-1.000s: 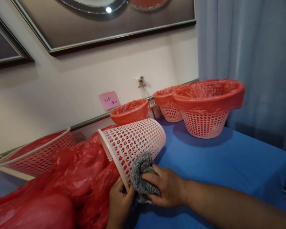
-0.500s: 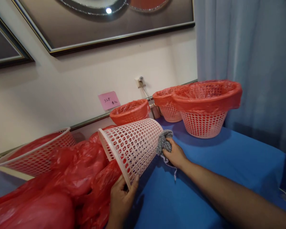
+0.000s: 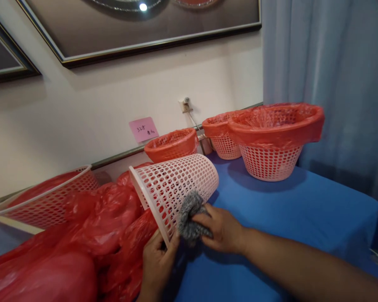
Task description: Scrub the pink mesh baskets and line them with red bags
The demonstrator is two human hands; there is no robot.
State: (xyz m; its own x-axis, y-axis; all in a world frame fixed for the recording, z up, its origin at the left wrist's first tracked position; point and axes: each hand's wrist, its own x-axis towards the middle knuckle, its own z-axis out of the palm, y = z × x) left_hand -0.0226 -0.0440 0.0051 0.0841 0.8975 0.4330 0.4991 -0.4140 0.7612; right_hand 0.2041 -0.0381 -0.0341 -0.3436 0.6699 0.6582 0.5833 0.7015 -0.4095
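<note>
A pale pink perforated plastic basket [image 3: 173, 178] lies tilted on its side, its open mouth facing left toward red plastic bags. My left hand [image 3: 159, 260] grips its rim at the lower edge, thumb outside. A grey cloth [image 3: 190, 216] is bunched in my right hand [image 3: 219, 228], and it presses on the basket's side close to the rim. Heaped red plastic bags [image 3: 97, 235] touch the basket's mouth on the left. What the fingers inside the rim touch is hidden.
Bag-lined baskets stand behind: a large one [image 3: 271, 159] at right, another [image 3: 225, 144] beside it, a third [image 3: 171, 144] by the wall. A white basket [image 3: 47, 197] sits at far left. Blue cloth [image 3: 318, 209] covers the table. A pink note [image 3: 143, 129] is on the wall.
My right hand has slid the grey cloth from the basket's base end down and left along its side toward the rim. My left hand keeps its hold on the rim.
</note>
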